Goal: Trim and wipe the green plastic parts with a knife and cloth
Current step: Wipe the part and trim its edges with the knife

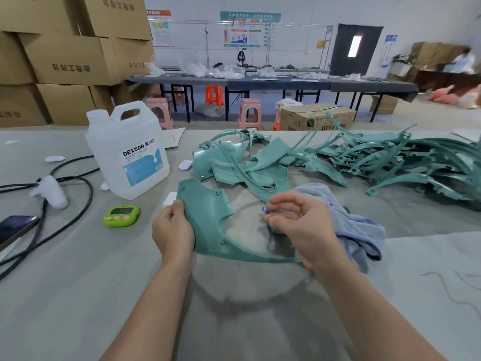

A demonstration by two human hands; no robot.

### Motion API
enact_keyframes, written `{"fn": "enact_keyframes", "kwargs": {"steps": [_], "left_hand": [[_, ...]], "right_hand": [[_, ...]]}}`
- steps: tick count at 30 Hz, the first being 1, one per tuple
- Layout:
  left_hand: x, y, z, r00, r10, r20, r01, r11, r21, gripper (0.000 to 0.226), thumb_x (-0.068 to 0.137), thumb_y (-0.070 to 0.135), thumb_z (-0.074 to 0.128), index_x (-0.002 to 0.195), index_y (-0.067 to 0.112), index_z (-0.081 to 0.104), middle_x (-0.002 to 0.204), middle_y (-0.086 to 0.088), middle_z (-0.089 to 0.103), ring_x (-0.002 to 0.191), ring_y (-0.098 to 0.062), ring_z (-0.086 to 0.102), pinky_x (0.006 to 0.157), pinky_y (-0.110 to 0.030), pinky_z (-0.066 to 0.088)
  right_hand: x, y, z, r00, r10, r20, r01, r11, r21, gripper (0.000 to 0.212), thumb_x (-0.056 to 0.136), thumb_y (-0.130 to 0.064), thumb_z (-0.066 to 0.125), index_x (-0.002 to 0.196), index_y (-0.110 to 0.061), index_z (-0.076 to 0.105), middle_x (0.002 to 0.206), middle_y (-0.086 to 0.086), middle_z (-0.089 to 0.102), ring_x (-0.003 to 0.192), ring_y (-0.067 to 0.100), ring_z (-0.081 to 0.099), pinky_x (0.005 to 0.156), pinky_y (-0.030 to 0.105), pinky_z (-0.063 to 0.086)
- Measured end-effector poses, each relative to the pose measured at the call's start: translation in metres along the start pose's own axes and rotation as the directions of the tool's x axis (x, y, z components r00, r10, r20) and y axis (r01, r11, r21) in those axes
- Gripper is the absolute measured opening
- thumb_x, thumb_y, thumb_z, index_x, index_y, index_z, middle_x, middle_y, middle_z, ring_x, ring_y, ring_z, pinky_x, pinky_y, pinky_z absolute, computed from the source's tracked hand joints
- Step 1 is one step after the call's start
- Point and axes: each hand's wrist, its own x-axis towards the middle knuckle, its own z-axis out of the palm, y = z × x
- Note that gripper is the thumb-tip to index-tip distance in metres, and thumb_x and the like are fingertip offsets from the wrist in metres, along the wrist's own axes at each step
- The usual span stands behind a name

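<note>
L hand [173,231] grips the left edge of a green plastic part [208,220], thumb on top and fingers curled under, holding it just above the grey table [78,282]. The part is a curved panel w/ a thin arc running rightward along its lower edge, passing under the R hand [296,225]. R hand sits over the blue cloth [351,222], fingertips pinched together on a fold or small loop of it, prob. a hem tag but too blurred to say. Cloth lies bunched on the table, touching the arc's right end. Behind both hands, a loose pile of green parts [338,162] spreads across the table to the right edge. Left of the pile stands a white DEXCON jug [127,152], w/ a green timer [121,216] near it and black cables [65,204] further left. No knife seen.
</note>
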Motion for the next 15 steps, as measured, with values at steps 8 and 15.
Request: {"fn": "enact_keyframes", "kwargs": {"steps": [8, 15], "left_hand": [[-0.028, 0.014, -0.006, 0.994, -0.081, -0.072, 0.071, 0.990, -0.123, 0.036, 0.091, 0.034, 0.054, 0.065, 0.010, 0.052, 0.059, 0.013, 0.045, 0.059, -0.012, 0.037, 0.054, -0.030, 0.033], [-0.088, 0.069, -0.019, 0.923, 0.015, 0.384, 0.115, 0.942, -0.314, 0.034, 0.092, 0.026, 0.059, 0.060, 0.028, 0.070, 0.066, 0.015, 0.065, 0.059, -0.003, 0.057, 0.050, -0.017, 0.045]], "right_hand": [[-0.045, -0.020, 0.019, 0.935, -0.015, 0.354, 0.250, 0.735, -0.630, 0.031, 0.095, -0.037, 0.058, 0.069, -0.019, 0.057, 0.054, -0.008, 0.050, 0.053, 0.009, 0.043, 0.057, 0.036, 0.035], [-0.086, -0.063, -0.047, 0.970, -0.095, 0.223, 0.222, 0.721, -0.656, 0.013, 0.087, -0.034, 0.074, 0.076, -0.029, 0.067, 0.055, -0.012, 0.055, 0.050, 0.006, 0.044, 0.051, 0.022, 0.036]]}}
